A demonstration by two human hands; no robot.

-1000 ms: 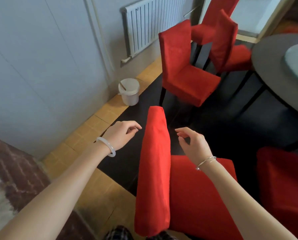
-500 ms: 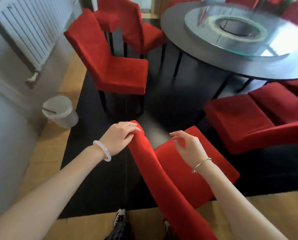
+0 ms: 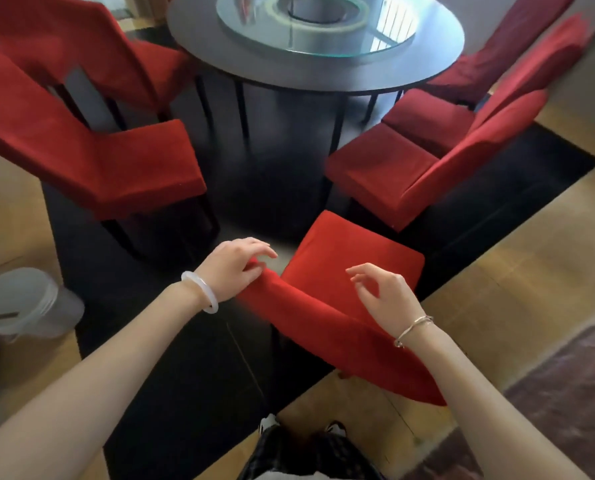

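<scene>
Chair back (image 3: 323,327): my L hand (image 3: 233,268) rests on its top, fingers loose. R hand (image 3: 386,299) hangs open over seat (image 3: 341,251).

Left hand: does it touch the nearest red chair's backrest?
Yes, the left hand rests on the top corner of the backrest.

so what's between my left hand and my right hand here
The red chair's backrest: the left hand rests on its top corner, and the right hand hovers over it, holding nothing. The head view shows it.
</scene>
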